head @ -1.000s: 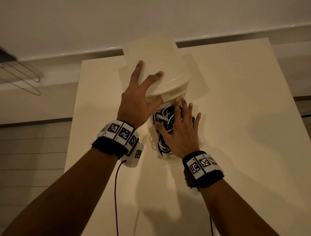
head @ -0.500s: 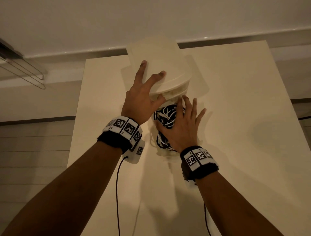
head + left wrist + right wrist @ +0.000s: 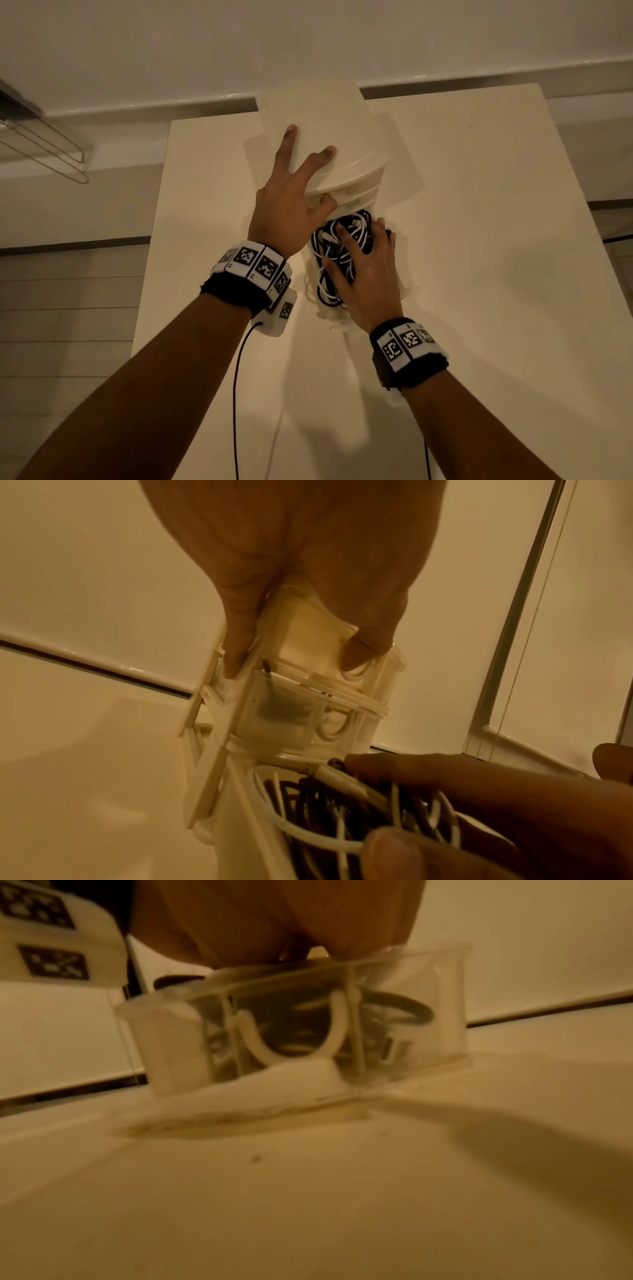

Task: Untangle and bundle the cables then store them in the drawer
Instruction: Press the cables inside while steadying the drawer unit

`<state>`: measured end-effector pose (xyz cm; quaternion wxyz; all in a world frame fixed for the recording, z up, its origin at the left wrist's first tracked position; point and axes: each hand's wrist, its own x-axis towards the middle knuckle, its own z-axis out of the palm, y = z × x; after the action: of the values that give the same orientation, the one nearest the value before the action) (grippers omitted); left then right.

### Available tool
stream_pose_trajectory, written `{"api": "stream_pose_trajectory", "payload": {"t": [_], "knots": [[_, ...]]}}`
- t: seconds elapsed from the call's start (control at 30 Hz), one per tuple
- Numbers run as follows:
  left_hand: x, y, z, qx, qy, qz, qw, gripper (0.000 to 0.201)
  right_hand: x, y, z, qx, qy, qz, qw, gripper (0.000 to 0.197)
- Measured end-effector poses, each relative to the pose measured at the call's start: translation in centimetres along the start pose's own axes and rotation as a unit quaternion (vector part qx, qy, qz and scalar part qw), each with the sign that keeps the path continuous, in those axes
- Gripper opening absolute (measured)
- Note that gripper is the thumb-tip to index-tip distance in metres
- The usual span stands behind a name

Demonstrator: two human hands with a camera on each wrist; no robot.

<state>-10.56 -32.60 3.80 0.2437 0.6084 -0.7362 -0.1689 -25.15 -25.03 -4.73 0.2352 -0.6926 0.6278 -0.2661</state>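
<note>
Two grips on one clear box point(image 3: 337, 318), middle of desk point(image 3: 479, 274). Clamped on top tray point(image 3: 346, 171) w/ left grip point(image 3: 287, 209), thumb under rim, fingers point(image 3: 289, 137) spread on top; held off to far side. Curled round black & white cords point(image 3: 356, 222) w/ right grip point(image 3: 370, 277), down inside open bottom part point(image 3: 236, 831).

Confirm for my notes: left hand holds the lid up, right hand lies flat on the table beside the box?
No: the right hand grips the cables inside the box, not flat on the table, as the head view shows. The left hand does hold the lid up.
</note>
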Motion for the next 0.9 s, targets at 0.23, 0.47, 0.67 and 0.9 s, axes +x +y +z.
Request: {"api": "stream_pose_trajectory", "payload": {"t": [0.23, 0.47, 0.67, 0.9], "knots": [[-0.1, 0.0, 0.0, -0.005, -0.001, -0.001, 1.000, 0.060, 0.2, 0.5, -0.7, 0.044, 0.040, -0.052, 0.997, 0.051], [0.1, 0.2, 0.0, -0.017, -0.005, -0.010, 1.000, 0.060, 0.0, 0.0, -2.0, -0.115, -0.134, -0.067, 0.982, 0.113], [0.2, 0.1, 0.7, -0.018, 0.005, -0.023, 1.000, 0.058, -0.3, 0.6, -2.2, -0.205, -0.171, -0.069, 0.961, 0.116], [0.0, -0.8, 0.9, 0.002, 0.019, -0.004, 1.000, 0.055, 0.3, 1.1, -2.4, -0.222, -0.189, -0.058, 0.955, 0.083]]}}
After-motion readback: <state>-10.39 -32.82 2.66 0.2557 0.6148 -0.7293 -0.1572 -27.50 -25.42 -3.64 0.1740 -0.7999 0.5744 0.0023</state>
